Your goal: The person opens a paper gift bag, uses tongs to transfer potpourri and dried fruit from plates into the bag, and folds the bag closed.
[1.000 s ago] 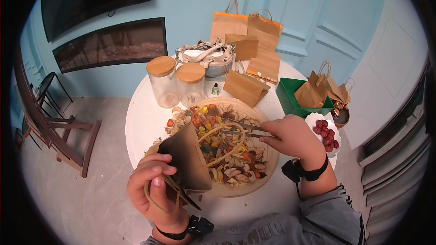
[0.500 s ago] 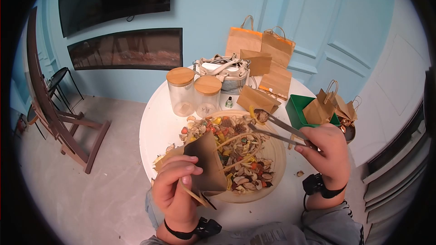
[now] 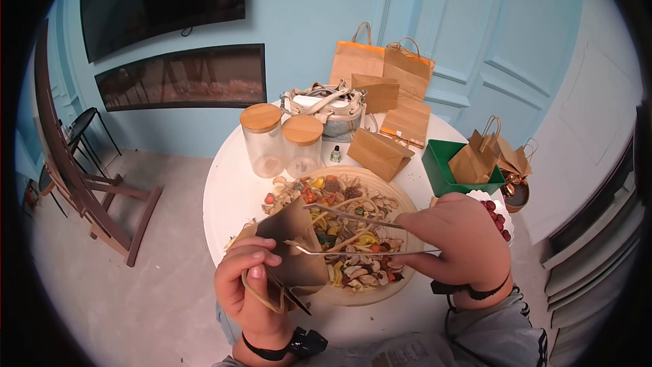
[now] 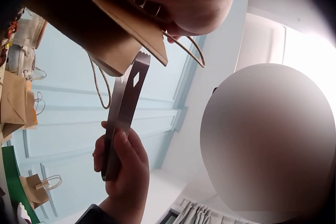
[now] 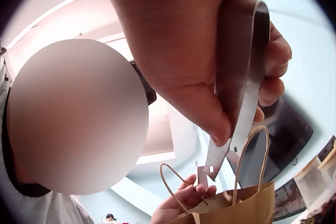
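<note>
My left hand (image 3: 248,289) grips a small brown paper bag (image 3: 302,268) with rope handles, tilted with its mouth toward the right. In my right hand (image 3: 465,241) is a pair of metal tongs (image 3: 360,218), its arms spread apart and their tips at the bag's mouth. A small pale piece lies by the lower tip, just inside the bag. In the left wrist view the tongs (image 4: 126,98) reach up to the edge of the bag (image 4: 113,43). Beneath the bag, a round wooden tray (image 3: 409,224) bears a mixed heap of dried potpourri (image 3: 360,275).
Behind the tray stand two lidded glass jars (image 3: 261,143), a tiny green bottle (image 3: 335,154), a handbag (image 3: 333,112) and several paper bags (image 3: 358,62). To the right are a green box (image 3: 438,170) and a white dish (image 3: 481,196) of dark red fruit.
The tongs lifted a pinch of dried pieces from the tray, then moved left to the bag's mouth and spread apart. My left hand has kept hold of the bag throughout.
</note>
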Motion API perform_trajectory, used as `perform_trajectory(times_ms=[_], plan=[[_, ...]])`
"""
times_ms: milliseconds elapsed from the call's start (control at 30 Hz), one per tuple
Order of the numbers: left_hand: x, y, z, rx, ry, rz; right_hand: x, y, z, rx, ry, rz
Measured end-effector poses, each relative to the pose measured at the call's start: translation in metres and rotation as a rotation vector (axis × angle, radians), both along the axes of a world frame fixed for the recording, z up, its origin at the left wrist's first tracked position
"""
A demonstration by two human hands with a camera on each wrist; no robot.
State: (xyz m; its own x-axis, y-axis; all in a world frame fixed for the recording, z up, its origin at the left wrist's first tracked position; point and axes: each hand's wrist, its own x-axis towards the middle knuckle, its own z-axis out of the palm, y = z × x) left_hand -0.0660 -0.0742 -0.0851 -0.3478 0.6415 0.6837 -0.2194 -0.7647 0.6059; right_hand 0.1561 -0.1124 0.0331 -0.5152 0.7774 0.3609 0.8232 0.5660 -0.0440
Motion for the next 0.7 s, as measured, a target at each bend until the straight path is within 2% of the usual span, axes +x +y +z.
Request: perform_trajectory(times_ms=[200,267,300,333,400,433,467,533,700], plan=[[-0.001,0.001,-0.001,0.016,0.005,-0.004,0.034,-0.019,-0.009,0.03,0.138,-0.239],[0.003,0.0,0.002,-0.013,-0.016,0.064,0.049,-0.028,-0.011,0.071,0.179,-0.367],[0.003,-0.001,0.001,-0.021,-0.002,0.082,0.058,-0.033,-0.014,0.038,0.175,-0.457],[-0.001,-0.001,-0.004,-0.009,-0.008,-0.01,0.066,-0.037,-0.019,0.039,0.163,-0.488],[-0.002,-0.001,-0.006,-0.016,-0.013,-0.021,0.082,-0.044,-0.026,0.117,0.131,-0.628],[-0.002,-0.001,-0.006,-0.017,-0.02,-0.039,0.088,-0.049,-0.026,0.059,0.124,-0.731],[-0.001,-0.001,-0.006,-0.015,-0.028,-0.057,0.098,-0.054,-0.03,0.065,0.117,-0.749],[0.0,-0.001,-0.007,-0.074,-0.018,0.034,0.116,-0.063,-0.037,-0.015,0.104,-0.884],[0.001,-0.003,-0.008,-0.101,-0.022,0.023,0.157,-0.088,-0.049,-0.111,-0.052,-1.108]])
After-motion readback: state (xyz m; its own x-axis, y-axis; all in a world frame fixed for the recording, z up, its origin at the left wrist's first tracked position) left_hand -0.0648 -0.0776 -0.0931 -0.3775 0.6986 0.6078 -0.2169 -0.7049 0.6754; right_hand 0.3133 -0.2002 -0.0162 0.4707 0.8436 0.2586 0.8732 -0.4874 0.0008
